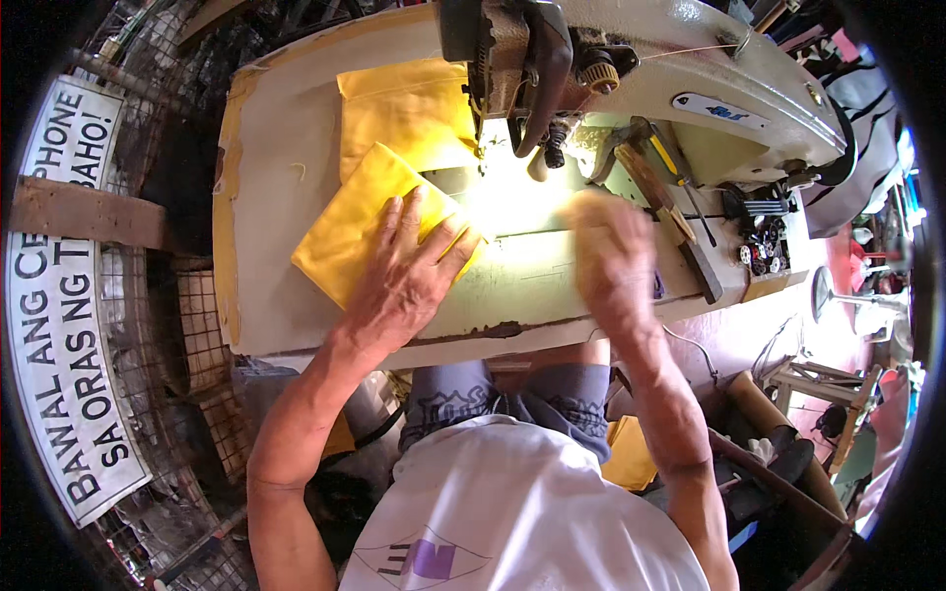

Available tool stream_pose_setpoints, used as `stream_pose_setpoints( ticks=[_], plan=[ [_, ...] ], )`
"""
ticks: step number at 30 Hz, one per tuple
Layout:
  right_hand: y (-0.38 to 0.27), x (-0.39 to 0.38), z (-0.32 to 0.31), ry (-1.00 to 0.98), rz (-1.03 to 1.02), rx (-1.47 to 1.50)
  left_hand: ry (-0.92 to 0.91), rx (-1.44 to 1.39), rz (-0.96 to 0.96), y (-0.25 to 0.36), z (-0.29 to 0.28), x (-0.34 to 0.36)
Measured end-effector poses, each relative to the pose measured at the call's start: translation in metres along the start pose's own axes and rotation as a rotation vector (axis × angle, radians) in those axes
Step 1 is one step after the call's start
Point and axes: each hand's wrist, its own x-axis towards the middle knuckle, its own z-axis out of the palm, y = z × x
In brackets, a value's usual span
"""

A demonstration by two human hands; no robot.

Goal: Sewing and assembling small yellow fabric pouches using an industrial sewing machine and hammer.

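Observation:
My left hand [409, 256] lies flat with fingers spread on a folded yellow fabric piece [340, 236], whose right corner reaches toward the bright light under the sewing machine [680, 69]. Partly beneath it, farther back, rests a second yellow fabric piece [399, 108], close to the needle area. My right hand [616, 256] hovers over or near the sewing table [281, 167], right of the needle. Motion smears its fingers, so whether it holds anything is unclear. Glare hides the detail around the presser foot.
Right of my right hand lie a wooden-handled hammer [655, 192] and a yellow-handled screwdriver [667, 158]. Several bobbins [759, 258] sit in a holder at the table's right end. Wire mesh [202, 315] and a white lettered sign [74, 345] stand at the left.

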Motion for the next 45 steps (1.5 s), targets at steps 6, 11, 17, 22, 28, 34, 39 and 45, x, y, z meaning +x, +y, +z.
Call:
stream_pose_setpoints(
  ticks=[6,11,17,22,28,34,39,45],
  plan=[
    [0.045,0.009,-0.038,-0.023,0.294,-0.509,0.121,0.013,-0.134,0.02,0.002,0.004],
    [0.047,0.018,-0.047,-0.066,0.198,-0.469,0.166,-0.023,-0.212,0.025,0.01,0.003],
    [-0.045,-0.012,-0.076,-0.149,0.149,-0.09,0.183,-0.047,-0.214,0.026,0.01,0.0],
    [-0.079,0.001,-0.062,-0.222,0.192,0.028,0.206,-0.054,-0.178,0.022,0.011,-0.001],
    [-0.078,0.005,-0.048,-0.263,0.197,-0.004,0.197,-0.078,-0.17,0.02,0.011,-0.001],
    [-0.081,0.011,-0.047,-0.278,0.249,-0.012,0.184,-0.106,-0.139,0.014,0.01,0.001],
    [-0.088,0.015,-0.037,-0.296,0.244,-0.061,0.146,-0.13,-0.115,0.011,0.009,-0.002],
    [-0.083,0.018,-0.036,-0.229,0.211,-0.016,0.099,-0.158,-0.039,0.002,0.01,-0.006]
  ],
)
